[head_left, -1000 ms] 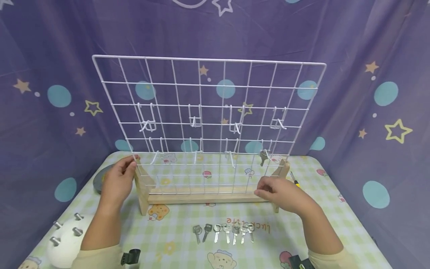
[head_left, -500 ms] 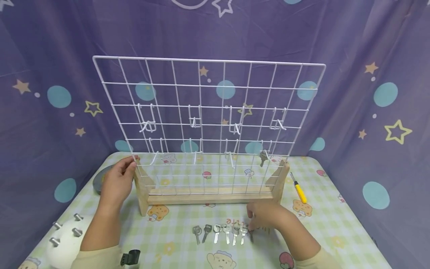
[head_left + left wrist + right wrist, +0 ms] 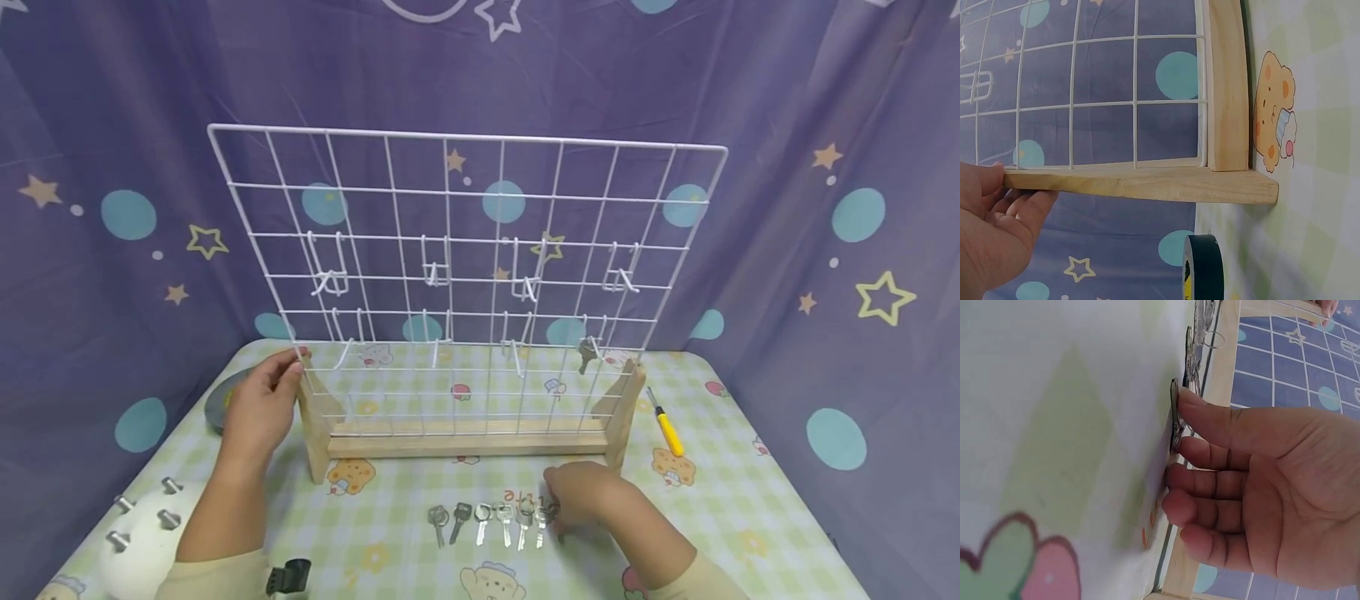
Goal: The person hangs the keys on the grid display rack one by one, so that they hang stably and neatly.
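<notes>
A white wire grid (image 3: 468, 138) with several hooks stands upright in a wooden stand (image 3: 468, 447). My left hand (image 3: 261, 404) grips the stand's left wooden side piece (image 3: 1147, 185), thumb on one face and fingers on the other. One key (image 3: 587, 357) hangs from the lower right hook. In front of the stand, several silver keys (image 3: 505, 523) lie in a row on the tablecloth. At the row's right end, my right hand (image 3: 592, 498) pinches a key (image 3: 1175, 415) between thumb and index finger, close against the cloth. Its other fingers are bent beside it.
A yellow-handled screwdriver (image 3: 670, 433) lies right of the stand. At the front left sits a white dome (image 3: 138, 558) with several metal pegs. A dark green roll (image 3: 1207, 269) stands beyond the left hand. A purple curtain (image 3: 750, 75) surrounds the table.
My right hand has come down from the stand's right side to the end of the key row and taken hold of the last key. The left hand has stayed in place.
</notes>
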A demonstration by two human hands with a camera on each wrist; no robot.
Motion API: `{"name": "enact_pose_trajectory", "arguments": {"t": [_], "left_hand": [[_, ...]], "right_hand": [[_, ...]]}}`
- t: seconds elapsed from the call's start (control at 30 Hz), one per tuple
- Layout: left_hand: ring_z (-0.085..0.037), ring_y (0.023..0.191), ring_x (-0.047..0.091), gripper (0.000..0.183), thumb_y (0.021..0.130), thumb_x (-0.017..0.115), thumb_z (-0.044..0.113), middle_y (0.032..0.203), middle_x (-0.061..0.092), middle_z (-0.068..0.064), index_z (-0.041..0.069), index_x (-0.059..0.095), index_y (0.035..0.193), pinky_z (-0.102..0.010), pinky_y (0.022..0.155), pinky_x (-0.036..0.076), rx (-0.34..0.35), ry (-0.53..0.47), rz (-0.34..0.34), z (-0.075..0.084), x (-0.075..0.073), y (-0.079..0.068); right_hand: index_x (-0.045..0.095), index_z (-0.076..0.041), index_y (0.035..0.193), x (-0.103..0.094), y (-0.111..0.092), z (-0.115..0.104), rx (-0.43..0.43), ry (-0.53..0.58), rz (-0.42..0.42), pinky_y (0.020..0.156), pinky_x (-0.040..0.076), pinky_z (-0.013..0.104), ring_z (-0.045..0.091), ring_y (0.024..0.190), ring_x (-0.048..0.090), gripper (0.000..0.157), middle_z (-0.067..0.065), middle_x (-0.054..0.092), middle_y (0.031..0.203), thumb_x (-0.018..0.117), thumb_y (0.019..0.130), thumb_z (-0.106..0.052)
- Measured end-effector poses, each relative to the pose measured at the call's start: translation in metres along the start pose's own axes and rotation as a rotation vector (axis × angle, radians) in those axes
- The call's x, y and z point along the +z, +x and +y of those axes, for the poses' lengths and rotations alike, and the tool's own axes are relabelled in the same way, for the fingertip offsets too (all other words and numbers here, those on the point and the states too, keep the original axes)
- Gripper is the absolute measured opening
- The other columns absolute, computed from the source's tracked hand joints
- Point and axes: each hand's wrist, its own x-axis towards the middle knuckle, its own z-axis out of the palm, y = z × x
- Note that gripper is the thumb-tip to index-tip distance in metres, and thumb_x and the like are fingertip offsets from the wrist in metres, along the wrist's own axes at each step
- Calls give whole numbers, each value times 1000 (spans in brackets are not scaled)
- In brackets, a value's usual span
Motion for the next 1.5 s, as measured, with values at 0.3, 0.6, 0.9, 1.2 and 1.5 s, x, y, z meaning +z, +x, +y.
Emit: {"name": "enact_pose_trajectory", "arguments": {"t": [0.3,0.6,0.9,1.2,1.5], "left_hand": [[-25,120,55,47,105,39,43,135,61,-10,18,54,141,-32,91,46,-7,-6,-12,0,-1,0],[-27,122,55,48,105,38,43,136,60,-11,16,53,142,-40,95,46,4,-10,-23,1,-2,-1],[-28,124,54,48,105,39,43,138,59,-11,15,53,142,-43,97,45,2,-20,-29,1,-2,-2],[-25,120,55,46,105,39,42,135,61,-11,17,54,141,-29,89,45,-1,-8,-19,0,-2,-2],[-27,121,55,47,105,38,42,136,60,-12,16,53,142,-37,93,46,-5,-17,-19,1,-1,-2]], "right_hand": [[63,-17,81,-2,-3,-1,-1,70,-15,65,48,32,14,67,52,24,-6,59,73,84,71,-23],[60,-18,78,-3,-5,3,-29,111,26,57,44,28,13,63,51,15,-5,55,70,74,84,-18],[59,-20,73,-12,-11,10,-66,180,88,56,43,28,12,60,50,18,-5,54,66,68,88,-16],[62,-24,85,-37,-16,20,-292,264,256,73,54,30,7,83,63,8,-16,66,87,65,91,-19],[58,-30,90,-51,-24,16,-384,471,334,68,53,25,5,82,61,9,-14,66,89,60,99,-33]]}}
